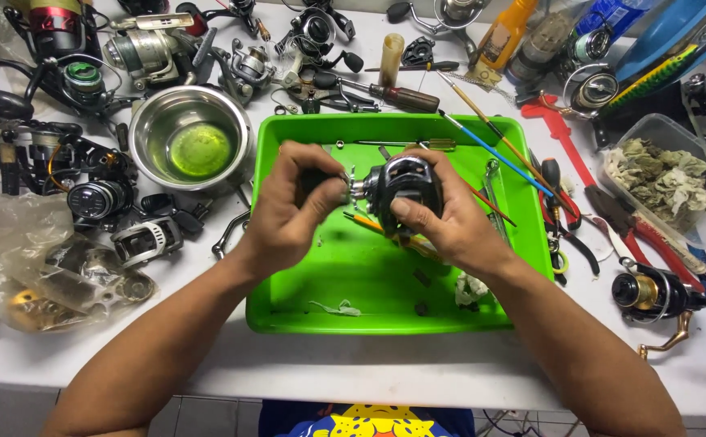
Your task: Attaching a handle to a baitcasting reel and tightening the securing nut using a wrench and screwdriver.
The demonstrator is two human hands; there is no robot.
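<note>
A white worktop [418, 368] fills the view, its near edge running above a strip of tiled floor. At its middle sits a bright green tray [369, 311], and both hands meet over the tray's far half. The right hand [438, 214] is closed around a dark baitcasting reel [401, 190], thumb across its side plate. The left hand [292, 206] pinches narrowly at a small part at the reel's left end, fingers bunched; what exactly it grips is too small and covered to make out.

Beside the tray's far left corner stands a steel bowl [191, 139] holding a green-tinted liquid. Spinning reels [86, 89] and loose reel parts crowd the worktop's far left corner and left edge, with a crumpled clear plastic bag [21, 259] nearer the front. Along the far edge lie a brown-handled screwdriver [397, 97] and an orange bottle [503, 36]. Thin brushes [491, 146] cross the tray's far right corner. Right of the tray lie red-handled pliers [644, 235], a clear tub of crumpled rags [665, 174] and a gold-and-black reel [652, 291].

The hands hide most of the reel's face. Objects at the far and right edges are cut off, and small scraps on the tray floor are hard to identify.
</note>
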